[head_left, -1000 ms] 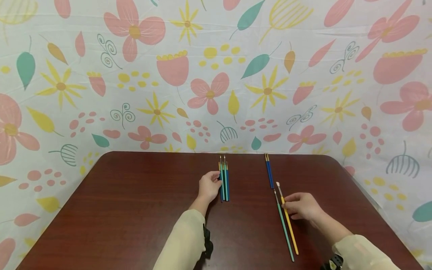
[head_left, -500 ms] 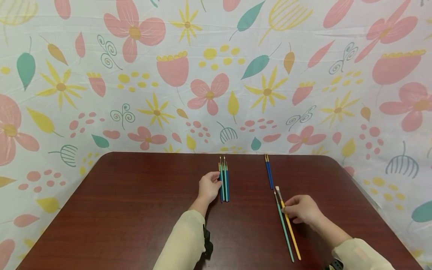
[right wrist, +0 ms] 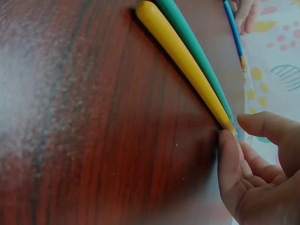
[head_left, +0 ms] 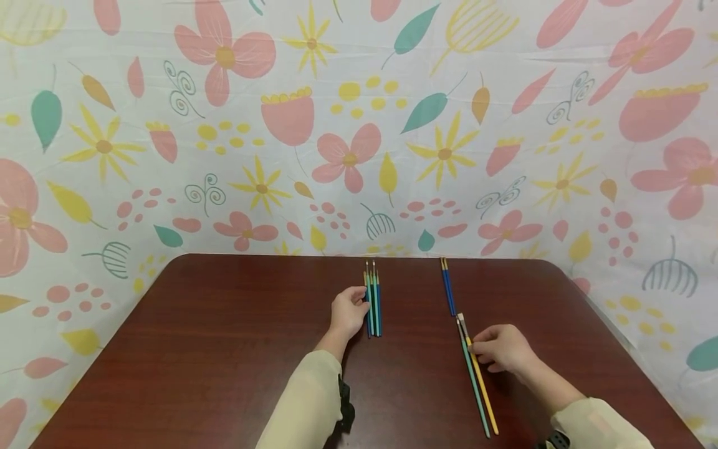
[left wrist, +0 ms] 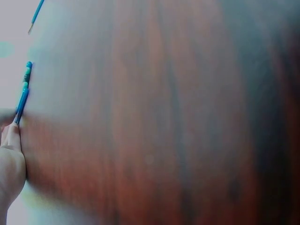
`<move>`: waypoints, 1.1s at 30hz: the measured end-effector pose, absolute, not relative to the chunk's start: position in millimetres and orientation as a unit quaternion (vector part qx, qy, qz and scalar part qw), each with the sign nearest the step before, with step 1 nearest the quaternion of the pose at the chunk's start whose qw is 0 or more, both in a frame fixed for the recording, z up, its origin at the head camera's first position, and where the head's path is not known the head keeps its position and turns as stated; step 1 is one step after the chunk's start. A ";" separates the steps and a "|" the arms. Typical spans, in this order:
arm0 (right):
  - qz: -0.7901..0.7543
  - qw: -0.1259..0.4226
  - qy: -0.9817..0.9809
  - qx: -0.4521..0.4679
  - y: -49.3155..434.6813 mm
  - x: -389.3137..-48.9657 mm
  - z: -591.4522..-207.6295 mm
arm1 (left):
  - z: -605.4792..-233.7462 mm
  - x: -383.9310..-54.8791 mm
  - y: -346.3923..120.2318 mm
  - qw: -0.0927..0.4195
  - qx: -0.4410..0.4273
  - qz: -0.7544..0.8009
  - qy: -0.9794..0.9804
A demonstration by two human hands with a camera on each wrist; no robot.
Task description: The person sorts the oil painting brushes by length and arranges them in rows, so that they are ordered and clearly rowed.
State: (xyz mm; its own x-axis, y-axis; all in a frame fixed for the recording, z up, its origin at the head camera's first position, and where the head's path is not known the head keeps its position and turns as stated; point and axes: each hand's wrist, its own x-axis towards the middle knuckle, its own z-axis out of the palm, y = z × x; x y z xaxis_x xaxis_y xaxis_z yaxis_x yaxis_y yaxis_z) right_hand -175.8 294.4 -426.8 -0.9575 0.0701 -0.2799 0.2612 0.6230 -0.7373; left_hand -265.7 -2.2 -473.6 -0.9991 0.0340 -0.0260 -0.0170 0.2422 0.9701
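Yellow brush (head_left: 483, 390) and green brush (head_left: 475, 386) lie close together at four o'clock on the tabletop (head_left: 224, 349); I judge only release remains, blue brushes (head_left: 448, 290) at two and bundle (head_left: 373, 308) at twelve already grouped. My right hand (head_left: 503, 350) pinches the yellow; my part-curled left hand (head_left: 348, 313) touches the bundle, grip unclear.

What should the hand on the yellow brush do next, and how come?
I think the right hand should gently let go of the yellow brush. It lies close alongside a green brush, and their ends look nearly level, so it probably doesn't need more nudging.
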 end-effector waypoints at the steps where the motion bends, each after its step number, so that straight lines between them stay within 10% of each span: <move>1: -0.425 0.111 0.893 0.093 294.8 -176.3 -426.7 | -473.7 -265.6 -2.1 0.022 0.005 0.617 0.787; 33: -0.497 0.037 0.863 0.090 264.4 -219.1 -422.1 | -475.9 -267.4 -1.5 0.014 0.002 0.609 0.793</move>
State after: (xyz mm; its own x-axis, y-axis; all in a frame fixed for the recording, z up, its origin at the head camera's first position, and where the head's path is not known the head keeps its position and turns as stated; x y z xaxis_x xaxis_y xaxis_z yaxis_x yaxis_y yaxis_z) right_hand -219.1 264.4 -422.1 -0.9811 0.1189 -0.1529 0.1919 0.4906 -0.8500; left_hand -267.4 -1.5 -475.9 -0.9996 0.0201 -0.0192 -0.0134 0.2584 0.9660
